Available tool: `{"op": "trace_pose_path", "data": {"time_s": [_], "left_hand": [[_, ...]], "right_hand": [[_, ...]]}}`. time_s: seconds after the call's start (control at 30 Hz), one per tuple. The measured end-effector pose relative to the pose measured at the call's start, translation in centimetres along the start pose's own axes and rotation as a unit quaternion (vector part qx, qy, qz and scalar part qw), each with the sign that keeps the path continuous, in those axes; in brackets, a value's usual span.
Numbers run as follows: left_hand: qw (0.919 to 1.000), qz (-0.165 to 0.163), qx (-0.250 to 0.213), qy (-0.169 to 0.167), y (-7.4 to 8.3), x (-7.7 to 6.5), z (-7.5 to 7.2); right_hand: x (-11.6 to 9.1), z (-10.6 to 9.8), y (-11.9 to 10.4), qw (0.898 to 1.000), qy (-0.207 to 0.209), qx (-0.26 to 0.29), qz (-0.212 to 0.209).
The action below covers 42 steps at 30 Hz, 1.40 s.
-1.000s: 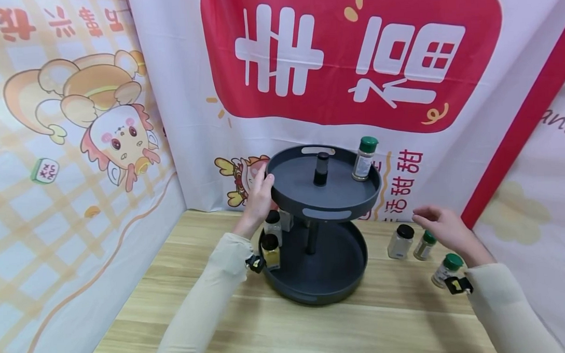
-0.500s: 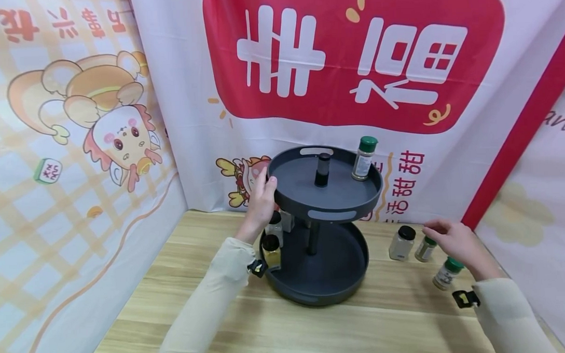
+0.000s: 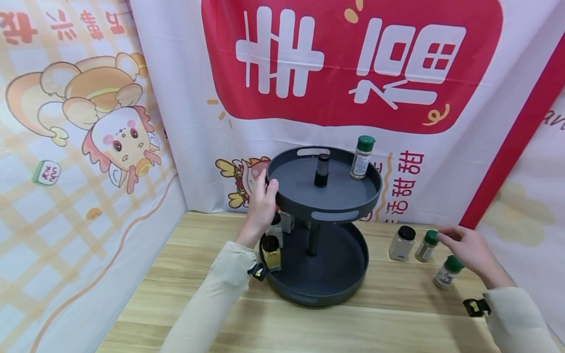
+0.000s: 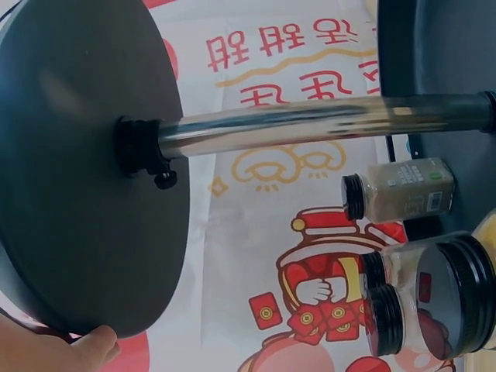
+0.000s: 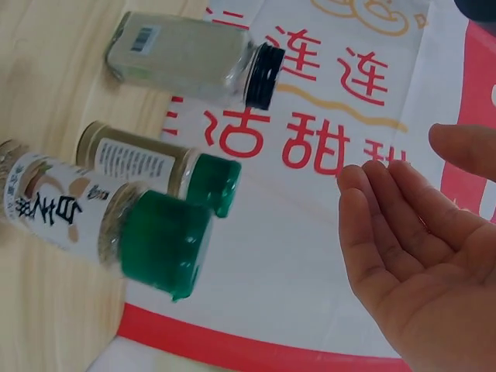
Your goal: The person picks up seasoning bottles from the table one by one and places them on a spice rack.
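In the head view, my left hand [image 3: 262,211] grips the left rim of the upper tray of a dark grey two-tier turntable [image 3: 327,198]. Its thumb [image 4: 99,346] shows at the tray's edge in the left wrist view. A green-capped spice jar [image 3: 362,158] stands on that upper tray, right of the centre knob [image 3: 321,170]. My right hand [image 3: 469,250] hovers with loosely bent fingers and nothing in them. Close by are a small green-capped jar [image 3: 426,245], another green-capped jar [image 5: 101,209] nearer the front, and a black-capped jar [image 3: 401,243].
Several black-capped jars, among them one with yellow contents [image 3: 271,253], stand on the left of the lower tray [image 3: 328,268]. A metal post [image 4: 325,126] joins the tiers. Printed cloth [image 3: 187,122] hangs behind the wooden table [image 3: 198,299].
My right hand has moved right and down, passing over the small green-capped jar to its right side. The upper tray has turned slightly, its front slot shifting right. My left hand keeps its grip.
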<state>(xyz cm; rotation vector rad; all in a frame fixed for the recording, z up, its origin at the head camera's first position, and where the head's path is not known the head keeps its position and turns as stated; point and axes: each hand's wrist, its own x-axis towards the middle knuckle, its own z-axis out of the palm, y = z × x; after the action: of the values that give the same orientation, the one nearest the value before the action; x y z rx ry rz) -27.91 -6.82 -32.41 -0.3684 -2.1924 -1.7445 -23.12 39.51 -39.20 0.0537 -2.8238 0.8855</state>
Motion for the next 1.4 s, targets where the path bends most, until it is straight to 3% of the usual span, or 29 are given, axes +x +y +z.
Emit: {"op": "trace_pose_path", "data": {"time_s": [0.23,0.57,0.8,1.07,1.4], "left_hand": [[0.9999,0.004,-0.005,0.015,0.6,-0.5,0.4],[0.9980,-0.008,0.025,0.058,1.2,-1.1,1.0],[0.9985,-0.008,0.015,0.053,1.2,-0.9,0.8],[0.9987,-0.017,-0.024,0.043,0.6,0.1,0.1],[0.9997,-0.019,-0.017,0.007,-0.3,1.7,-0.5]], "right_hand": [[-0.4,-0.1,1.5,0.999,0.038,-0.019,0.008],[-0.7,-0.2,3.2,0.998,0.051,-0.016,0.026],[-1.1,0.4,4.3,0.998,0.047,-0.014,0.034],[-1.5,0.9,4.8,0.997,-0.029,0.014,0.073],[-1.8,2.7,5.9,0.998,-0.007,-0.006,0.069]]}}
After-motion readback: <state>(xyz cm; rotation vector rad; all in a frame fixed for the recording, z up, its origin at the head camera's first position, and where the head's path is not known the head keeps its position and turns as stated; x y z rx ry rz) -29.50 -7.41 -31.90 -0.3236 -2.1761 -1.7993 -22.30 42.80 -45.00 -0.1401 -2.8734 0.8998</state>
